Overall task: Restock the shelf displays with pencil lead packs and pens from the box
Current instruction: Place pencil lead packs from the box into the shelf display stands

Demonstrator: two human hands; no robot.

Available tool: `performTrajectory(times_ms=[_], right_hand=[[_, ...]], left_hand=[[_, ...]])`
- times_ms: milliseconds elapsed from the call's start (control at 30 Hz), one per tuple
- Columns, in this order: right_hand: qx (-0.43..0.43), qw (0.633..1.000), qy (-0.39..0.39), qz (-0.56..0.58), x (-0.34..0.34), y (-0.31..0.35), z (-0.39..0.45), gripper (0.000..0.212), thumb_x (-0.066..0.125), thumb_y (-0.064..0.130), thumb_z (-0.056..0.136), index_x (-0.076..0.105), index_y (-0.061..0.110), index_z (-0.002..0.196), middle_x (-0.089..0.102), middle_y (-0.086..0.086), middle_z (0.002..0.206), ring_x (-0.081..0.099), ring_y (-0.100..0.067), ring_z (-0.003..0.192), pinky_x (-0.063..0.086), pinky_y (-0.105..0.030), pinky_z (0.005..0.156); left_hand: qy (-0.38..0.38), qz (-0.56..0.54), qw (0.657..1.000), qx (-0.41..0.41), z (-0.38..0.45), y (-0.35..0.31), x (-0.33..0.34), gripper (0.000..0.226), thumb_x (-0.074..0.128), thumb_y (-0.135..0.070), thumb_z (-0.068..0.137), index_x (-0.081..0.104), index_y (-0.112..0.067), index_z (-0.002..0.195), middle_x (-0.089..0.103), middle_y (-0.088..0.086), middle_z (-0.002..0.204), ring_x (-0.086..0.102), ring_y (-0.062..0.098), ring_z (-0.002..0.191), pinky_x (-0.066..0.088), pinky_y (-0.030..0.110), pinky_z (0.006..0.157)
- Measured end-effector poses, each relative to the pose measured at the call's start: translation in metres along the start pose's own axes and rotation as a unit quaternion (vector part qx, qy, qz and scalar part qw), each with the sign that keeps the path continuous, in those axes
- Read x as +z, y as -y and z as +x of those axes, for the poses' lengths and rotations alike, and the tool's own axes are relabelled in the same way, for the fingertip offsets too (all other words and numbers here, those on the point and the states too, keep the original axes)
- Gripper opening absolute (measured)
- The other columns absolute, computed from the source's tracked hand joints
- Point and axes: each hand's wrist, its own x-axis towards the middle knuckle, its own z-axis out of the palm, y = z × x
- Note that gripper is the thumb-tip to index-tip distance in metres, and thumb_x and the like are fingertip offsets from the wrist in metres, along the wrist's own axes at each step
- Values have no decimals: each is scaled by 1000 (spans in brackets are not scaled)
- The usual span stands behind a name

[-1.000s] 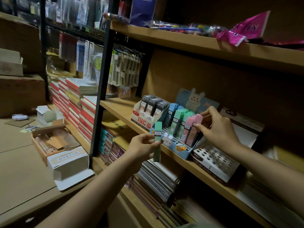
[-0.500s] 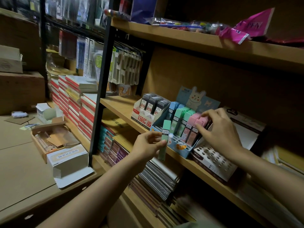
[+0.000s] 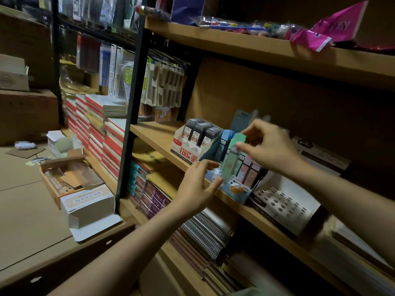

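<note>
Head view: the green lead pack (image 3: 232, 159) has passed to the right hand (image 3: 270, 146).
It pinches the top over the display tray (image 3: 237, 190) at 3 o'clock; the left hand (image 3: 197, 185), fingers now loose, holds nothing.

Mint-green lead pack (image 3: 232, 159), upright, tilted, over blue display tray (image 3: 237, 190), among pastel packs

The lead pack (image 3: 232, 159) in hand is showing mint green. The display tray (image 3: 237, 190) is showing pale blue with an orange sticker, its packs running blue, green, pink. The neighbouring carton (image 3: 188, 149) is showing white with red print, holding dark grey packs.
</note>
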Motion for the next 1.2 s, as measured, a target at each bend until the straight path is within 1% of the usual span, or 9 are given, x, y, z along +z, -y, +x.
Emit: performTrajectory(times_ms=[100,167,300,367,433,633,767,1100,1200], right_hand=[[5,996,-72,-51,-12,-7,11,23,78,29,80,61,21,93,64,10,82,57,5,71,39,-12,56],[7,994,-89,-67,-11,-10,13,22,78,28,80,60,21,91,66,8,82,56,3,68,39,-15,56],[3,993,-82,-88,4,-17,9,20,76,25,82,58,20,90,65,6,85,60,-9,73,52,-29,64],[10,992,-75,-100,12,-20,7,20,75,26,83,58,19,91,66,4,87,62,-18,83,55,-41,74],[16,991,-66,-115,19,-22,7,20,73,28,83,57,20,91,66,1,90,61,-22,89,53,-45,80],[24,989,-51,-136,28,-29,5,21,72,33,83,56,24,92,66,-1,96,57,-23,96,46,-42,88],[0,978,-82,-190,30,-32,7,23,75,36,80,60,22,92,60,-1,103,51,-24,103,33,-36,85],[9,968,-78,-237,36,-40,3,29,65,43,86,62,18,99,52,-3,109,48,-25,106,40,-40,89],[17,973,-88,-210,32,-35,0,35,63,42,88,58,18,114,49,-5,117,48,-24,111,41,-40,92]], left_hand=[[49,160,984,57,-3,10,5,52,56,-46,92,40,-29,139,17,0,154,15,22,143,24,42,116],[95,228,966,79,-4,16,10,60,49,-54,92,28,-38,146,-2,-4,161,-3,22,148,9,46,118],[158,291,941,74,-5,25,20,63,39,-61,93,11,-49,149,-17,-3,161,-18,22,147,-2,48,119],[160,306,936,72,-6,28,21,64,39,-59,94,8,-49,149,-19,-1,161,-19,23,147,-1,49,119],[162,308,935,71,-6,30,22,65,40,-58,94,7,-50,149,-19,0,161,-19,24,147,1,49,120],[163,309,934,74,-6,32,20,64,41,-56,95,5,-52,148,-20,0,161,-18,24,147,4,50,121],[158,305,936,80,-6,32,21,65,43,-53,96,6,-51,149,-18,0,161,-16,24,148,6,49,121],[173,302,934,79,-7,29,20,67,46,-49,96,7,-48,150,-20,2,161,-15,24,148,9,51,121],[165,274,945,75,-8,18,14,66,50,-48,95,14,-46,150,-16,1,162,-13,24,148,8,50,121]])
